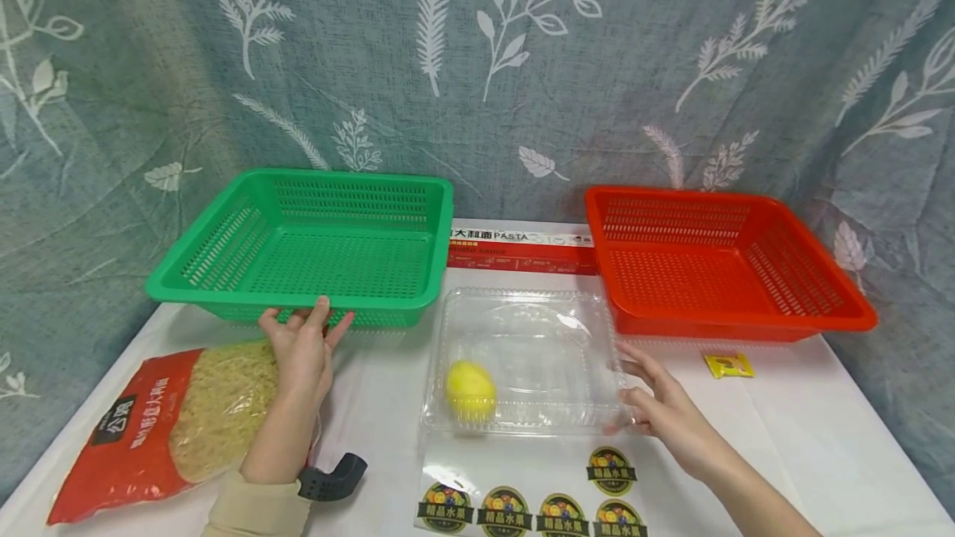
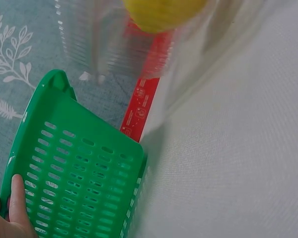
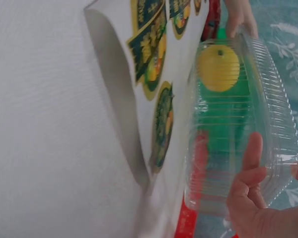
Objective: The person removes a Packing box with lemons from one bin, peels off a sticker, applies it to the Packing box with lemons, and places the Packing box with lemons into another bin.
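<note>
My left hand [image 1: 302, 350] is at the front rim of the green basket [image 1: 298, 302], its fingers over the edge and its thumb against the outer wall. With its thumb and fingers my right hand [image 1: 656, 404] grips the right side of a clear plastic clamshell box [image 1: 537, 363]. Inside the box, at its front left, lies a yellow lemon [image 1: 470, 392], which also shows through the wall in the right wrist view. Below the box, a sheet of round fruit stickers [image 1: 537, 471] lies on the table, one edge curling up in the right wrist view.
A red basket [image 1: 731, 324] stands at the back right, a small yellow packet [image 1: 729, 365] in front of it. Between the baskets lies a red-and-white pasta box [image 1: 522, 257]. To the left is a large red bag of pasta [image 1: 164, 421]. A patterned curtain [image 1: 477, 65] hangs behind.
</note>
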`<state>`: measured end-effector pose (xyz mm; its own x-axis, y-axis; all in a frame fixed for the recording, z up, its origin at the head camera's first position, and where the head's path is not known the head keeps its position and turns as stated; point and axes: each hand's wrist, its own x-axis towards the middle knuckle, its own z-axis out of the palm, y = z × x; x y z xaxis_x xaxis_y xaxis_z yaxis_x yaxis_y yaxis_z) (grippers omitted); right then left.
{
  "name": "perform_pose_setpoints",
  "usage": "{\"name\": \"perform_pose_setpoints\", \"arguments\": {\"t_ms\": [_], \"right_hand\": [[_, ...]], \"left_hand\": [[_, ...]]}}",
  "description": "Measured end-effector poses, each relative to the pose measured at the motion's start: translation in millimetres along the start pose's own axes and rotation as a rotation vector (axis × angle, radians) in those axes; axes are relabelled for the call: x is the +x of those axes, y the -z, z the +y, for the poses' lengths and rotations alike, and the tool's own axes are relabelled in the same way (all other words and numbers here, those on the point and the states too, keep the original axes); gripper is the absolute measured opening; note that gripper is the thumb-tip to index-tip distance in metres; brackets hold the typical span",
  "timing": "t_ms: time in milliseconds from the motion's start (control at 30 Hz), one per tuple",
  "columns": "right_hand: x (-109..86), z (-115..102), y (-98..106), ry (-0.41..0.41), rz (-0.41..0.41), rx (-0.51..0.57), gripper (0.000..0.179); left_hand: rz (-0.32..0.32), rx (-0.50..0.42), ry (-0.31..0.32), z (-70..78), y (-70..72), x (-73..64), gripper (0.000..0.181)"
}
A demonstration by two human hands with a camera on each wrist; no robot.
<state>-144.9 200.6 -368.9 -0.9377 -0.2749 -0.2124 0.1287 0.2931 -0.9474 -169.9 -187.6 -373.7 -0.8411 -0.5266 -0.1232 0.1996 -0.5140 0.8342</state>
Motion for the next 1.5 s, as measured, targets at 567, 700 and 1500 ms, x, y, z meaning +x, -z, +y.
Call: {"name": "perform_pose_setpoints", "arguments": {"t_ms": [567,700,1500], "right_hand": [[14.9,4,0,-0.045,0.007,-0.011,0.060],[17.4,3,0,-0.032,0.004,-0.025,0.059],[19.0,2,-3,-0.018,-0.008,0.006,0.058]], "left_hand": [[0.009,0.010,0.002,-1.6,0.2,-0.8,0.049],[0.010,0.013,0.002,-1.0,-0.3,-0.6,0.048],[0.016,0.021,0.001,-1.3,-0.3,0.7,0.049]]}}
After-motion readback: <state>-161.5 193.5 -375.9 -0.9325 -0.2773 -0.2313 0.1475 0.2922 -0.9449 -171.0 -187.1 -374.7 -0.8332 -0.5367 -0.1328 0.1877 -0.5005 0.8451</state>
